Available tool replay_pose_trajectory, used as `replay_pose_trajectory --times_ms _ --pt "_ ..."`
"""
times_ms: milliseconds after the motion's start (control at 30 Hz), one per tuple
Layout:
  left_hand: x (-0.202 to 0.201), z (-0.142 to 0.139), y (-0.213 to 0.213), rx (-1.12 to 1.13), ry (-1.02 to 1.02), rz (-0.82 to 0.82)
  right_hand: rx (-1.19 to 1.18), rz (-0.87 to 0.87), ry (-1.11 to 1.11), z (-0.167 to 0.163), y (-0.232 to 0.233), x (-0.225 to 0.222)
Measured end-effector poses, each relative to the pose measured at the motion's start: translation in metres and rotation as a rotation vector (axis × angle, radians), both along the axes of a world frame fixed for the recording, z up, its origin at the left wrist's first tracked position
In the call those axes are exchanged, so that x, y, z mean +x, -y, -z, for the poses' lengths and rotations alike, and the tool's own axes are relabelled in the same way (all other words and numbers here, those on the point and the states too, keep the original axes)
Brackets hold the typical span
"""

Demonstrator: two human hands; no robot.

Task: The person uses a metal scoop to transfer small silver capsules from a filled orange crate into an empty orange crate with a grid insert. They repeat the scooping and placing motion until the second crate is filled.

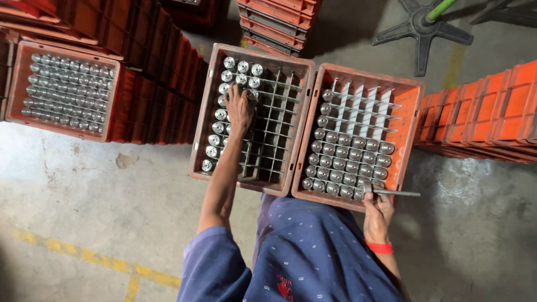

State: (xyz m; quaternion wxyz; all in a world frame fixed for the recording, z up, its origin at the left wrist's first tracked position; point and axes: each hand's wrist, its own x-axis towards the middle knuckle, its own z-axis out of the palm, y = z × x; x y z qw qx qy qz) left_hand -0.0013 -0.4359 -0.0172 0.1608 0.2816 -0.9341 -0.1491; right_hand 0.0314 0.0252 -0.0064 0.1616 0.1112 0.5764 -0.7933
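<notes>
Two orange crates with metal grid dividers stand side by side in front of me. The left crate (204,120) holds shiny metal cylinders (242,67) along its left and far side. My left hand (239,106) reaches into it, fingers closed over a cylinder there. The right crate (412,120) has several rows of cylinders (349,162) in its near half. My right hand (377,211) rests at that crate's near edge, gripping a thin metal rod (397,193) that points right.
A third crate full of cylinders (67,89) sits on a stack at the left. More orange crate stacks (486,112) stand at the right and behind. A black chair base (422,28) lies on the concrete floor, which has a yellow line (100,260).
</notes>
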Motion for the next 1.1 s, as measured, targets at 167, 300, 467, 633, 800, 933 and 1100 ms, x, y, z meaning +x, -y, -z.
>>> replay_pose_trajectory --times_ms 167,300,467,633,800,933,1100 --pt "0.041 -0.021 0.006 0.160 -0.371 0.169 0.072 -0.038 0.009 0.000 -0.002 0.006" --pt "0.065 -0.024 -0.038 0.788 -0.577 -0.006 0.096 -0.112 0.022 0.003 0.005 0.002" --pt "0.068 0.001 -0.144 1.205 -0.157 -0.149 -0.003 -0.300 0.047 -0.001 0.035 -0.008" --pt "0.106 -0.002 -0.220 0.776 -0.027 0.114 0.070 -0.441 -0.018 -0.019 0.054 -0.013" --pt "0.112 -0.011 -0.255 0.762 0.006 0.130 0.107 -0.528 -0.080 -0.028 0.052 -0.014" --pt "0.103 -0.011 -0.263 0.730 0.191 0.244 0.012 -0.620 -0.307 -0.020 0.042 -0.016" --pt "0.099 -0.013 -0.264 0.914 0.226 0.370 0.002 -0.699 -0.255 -0.004 0.022 -0.029"
